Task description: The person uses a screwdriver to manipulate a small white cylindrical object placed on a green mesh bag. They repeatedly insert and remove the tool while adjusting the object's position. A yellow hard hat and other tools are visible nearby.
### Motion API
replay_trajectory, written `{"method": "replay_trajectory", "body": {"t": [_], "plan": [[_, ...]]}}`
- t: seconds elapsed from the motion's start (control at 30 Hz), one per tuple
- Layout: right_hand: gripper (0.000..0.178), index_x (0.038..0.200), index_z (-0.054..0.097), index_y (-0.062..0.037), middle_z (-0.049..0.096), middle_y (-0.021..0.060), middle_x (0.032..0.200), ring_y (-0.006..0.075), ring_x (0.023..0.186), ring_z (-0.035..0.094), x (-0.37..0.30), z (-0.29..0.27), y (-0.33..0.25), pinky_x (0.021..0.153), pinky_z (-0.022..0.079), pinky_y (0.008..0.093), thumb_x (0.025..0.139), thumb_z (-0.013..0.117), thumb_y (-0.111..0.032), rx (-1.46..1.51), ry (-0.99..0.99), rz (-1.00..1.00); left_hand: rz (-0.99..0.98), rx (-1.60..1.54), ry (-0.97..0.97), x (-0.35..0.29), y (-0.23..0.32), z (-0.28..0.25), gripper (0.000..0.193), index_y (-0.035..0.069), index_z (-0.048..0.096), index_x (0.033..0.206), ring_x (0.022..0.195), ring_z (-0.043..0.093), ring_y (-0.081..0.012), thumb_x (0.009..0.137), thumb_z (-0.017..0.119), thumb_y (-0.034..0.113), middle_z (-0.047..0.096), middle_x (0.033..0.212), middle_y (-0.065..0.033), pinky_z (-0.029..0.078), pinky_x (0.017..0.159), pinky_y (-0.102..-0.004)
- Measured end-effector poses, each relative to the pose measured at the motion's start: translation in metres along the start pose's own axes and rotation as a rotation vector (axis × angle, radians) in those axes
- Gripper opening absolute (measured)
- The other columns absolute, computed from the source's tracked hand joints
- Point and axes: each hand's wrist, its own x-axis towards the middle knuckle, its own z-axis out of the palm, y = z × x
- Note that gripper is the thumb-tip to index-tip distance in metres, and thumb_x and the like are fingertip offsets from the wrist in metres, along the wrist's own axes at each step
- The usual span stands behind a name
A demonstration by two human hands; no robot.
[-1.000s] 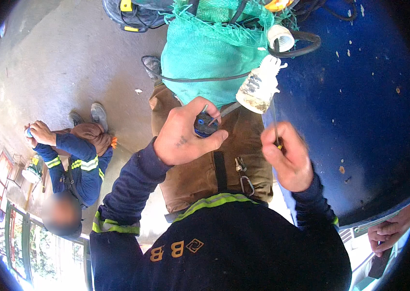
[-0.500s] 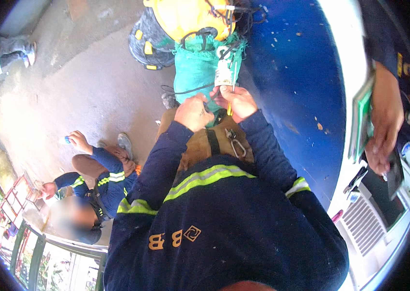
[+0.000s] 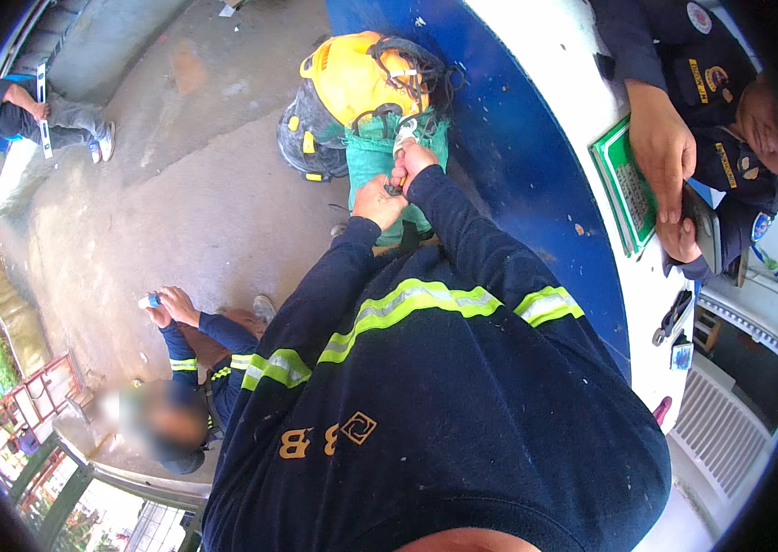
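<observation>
My left hand [image 3: 378, 203] is closed just below my right hand, by the green woven sack [image 3: 372, 158]. A small dark piece [image 3: 394, 189] shows at its fingertips; what the fingers hold is hard to make out. My right hand [image 3: 417, 162] is closed around a white cylindrical piece [image 3: 403, 137] that sticks up over the sack. A bit of yellow shows between the two hands, mostly covered by fingers. Just beyond them rests a yellow helmet [image 3: 345, 77] with black cords [image 3: 416, 69] on it.
A black bag with yellow patches [image 3: 301, 138] stands behind the sack. On the right runs a blue panel [image 3: 536, 175] with a white counter, where a person's hand [image 3: 663, 138] rests over a green booklet [image 3: 626, 189]. A co-worker [image 3: 223, 354] crouches at lower left; another person [image 3: 34, 106] sits far left.
The view has shifted, so the helmet and sack appear lower. My hands have come closer together. The crouching co-worker has brought both hands together on a small blue and white thing.
</observation>
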Motion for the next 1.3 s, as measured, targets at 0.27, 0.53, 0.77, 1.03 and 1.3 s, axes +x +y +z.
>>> {"method": "replay_trajectory", "body": {"t": [0.27,0.53,0.77,1.03,1.3], "plan": [[0.019,0.064,0.056,-0.0088,0.055,0.0085,0.060,0.0225,0.046,0.053,0.093,-0.034,0.022,0.044,0.041,0.0380,0.078,0.052,-0.021,-1.074,0.179,-0.339,-0.052,0.181,0.080,-0.011,0.014,0.010,0.032,-0.006,0.057,0.091,0.089,0.058,-0.0427,0.067,0.055,0.015,0.059,0.090,-0.0300,0.046,0.081,-0.0448],[0.031,0.079,0.070,-0.0072,0.067,0.0123,0.087,0.0237,0.083,0.065,0.059,-0.006,0.037,0.075,0.052,0.0332,0.055,0.080,-0.023,-2.080,0.089,-0.492,-0.168,0.082,0.261,-0.042,-0.004,0.021,0.030,-0.007,0.056,0.090,0.089,0.057,-0.0427,0.069,0.052,0.014,0.058,0.088,-0.0325,0.045,0.081,-0.0461],[0.048,0.094,0.063,0.0016,0.064,0.0207,0.085,0.0309,0.082,0.064,0.112,-0.002,0.016,0.068,0.050,0.0380,0.077,0.055,-0.043,-1.352,0.621,-0.506,0.057,0.109,0.559,-0.091,0.003,0.063,0.024,0.003,0.061,0.084,0.077,0.060,-0.0389,0.063,0.061,0.015,0.062,0.078,-0.0233,0.048,0.072,-0.0426],[0.051,0.080,0.054,0.0006,0.059,0.0186,0.071,0.0295,0.068,0.062,0.094,-0.009,-0.048,0.056,0.048,0.0404,0.088,0.033,-0.045,-1.011,0.201,-0.448,0.110,-0.725,0.247,-0.138,-0.020,0.030,0.018,0.001,0.051,0.079,0.053,0.055,-0.0115,0.068,0.065,0.001,0.058,0.062,-0.0052,0.044,0.052,-0.0268],[0.036,0.081,0.049,-0.0032,0.054,0.0105,0.068,0.0258,0.060,0.057,0.033,-0.019,-0.032,0.049,0.049,0.0392,0.095,0.033,-0.032,-0.267,-0.209,0.030,0.173,-0.733,0.185,-0.150,-0.018,0.019,0.018,0.002,0.052,0.080,0.061,0.056,-0.0112,0.069,0.065,0.001,0.059,0.071,-0.0053,0.045,0.059,-0.0255]]}}
